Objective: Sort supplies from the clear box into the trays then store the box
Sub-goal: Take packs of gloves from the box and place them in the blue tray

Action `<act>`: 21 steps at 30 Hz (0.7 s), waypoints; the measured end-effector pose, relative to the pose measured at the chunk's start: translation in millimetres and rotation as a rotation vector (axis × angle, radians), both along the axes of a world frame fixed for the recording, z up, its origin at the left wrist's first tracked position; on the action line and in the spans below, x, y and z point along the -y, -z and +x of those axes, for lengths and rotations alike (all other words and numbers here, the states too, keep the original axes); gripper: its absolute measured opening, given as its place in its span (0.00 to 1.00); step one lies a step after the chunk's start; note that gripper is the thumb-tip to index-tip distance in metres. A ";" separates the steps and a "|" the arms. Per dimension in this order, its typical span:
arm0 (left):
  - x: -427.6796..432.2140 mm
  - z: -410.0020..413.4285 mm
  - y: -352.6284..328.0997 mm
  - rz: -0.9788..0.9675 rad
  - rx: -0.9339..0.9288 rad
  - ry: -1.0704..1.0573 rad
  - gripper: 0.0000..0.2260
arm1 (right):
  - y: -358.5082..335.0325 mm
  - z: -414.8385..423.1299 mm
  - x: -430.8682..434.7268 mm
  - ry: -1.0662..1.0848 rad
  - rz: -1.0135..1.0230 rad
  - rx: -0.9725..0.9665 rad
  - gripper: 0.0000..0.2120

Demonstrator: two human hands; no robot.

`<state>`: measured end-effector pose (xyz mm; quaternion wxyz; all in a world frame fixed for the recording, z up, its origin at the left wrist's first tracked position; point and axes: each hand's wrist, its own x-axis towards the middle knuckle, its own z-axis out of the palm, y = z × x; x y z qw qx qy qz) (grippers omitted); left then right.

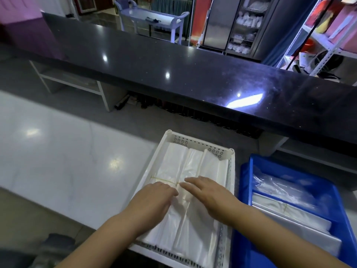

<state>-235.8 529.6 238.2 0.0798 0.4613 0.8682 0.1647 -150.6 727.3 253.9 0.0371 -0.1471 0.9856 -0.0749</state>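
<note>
A white perforated tray (201,142) sits low in the middle, filled with bundles of white plastic bags (193,163) tied by a thin yellow band. My left hand (154,198) and my right hand (208,194) both lie flat on top of the bags, fingers straight, fingertips nearly meeting at the band. To the right stands a blue tray (245,190) holding clear plastic bags (280,188) and flat white packs (301,225). The clear box is not in view.
A long black counter (173,70) runs across just behind the trays. A pale glossy surface (58,161) spreads to the left. Metal shelves (324,41) with goods stand far right, and a white cart (154,18) stands at the back.
</note>
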 end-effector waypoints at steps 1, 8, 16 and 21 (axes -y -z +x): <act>1.4 4.2 -2.8 0.005 -0.002 -0.024 0.13 | -4.4 -5.5 0.4 -0.012 0.012 -0.062 0.35; 40.1 25.8 -21.2 -0.060 -0.168 -0.254 0.12 | -18.8 -44.3 30.6 -0.129 0.025 -0.108 0.16; 141.9 76.1 -40.2 -0.094 -0.312 -0.531 0.06 | -33.5 -55.7 144.4 -0.438 0.100 -0.143 0.12; 226.4 111.0 -42.0 -0.076 -0.308 -0.771 0.06 | -38.3 -43.8 227.0 -0.595 0.151 -0.155 0.04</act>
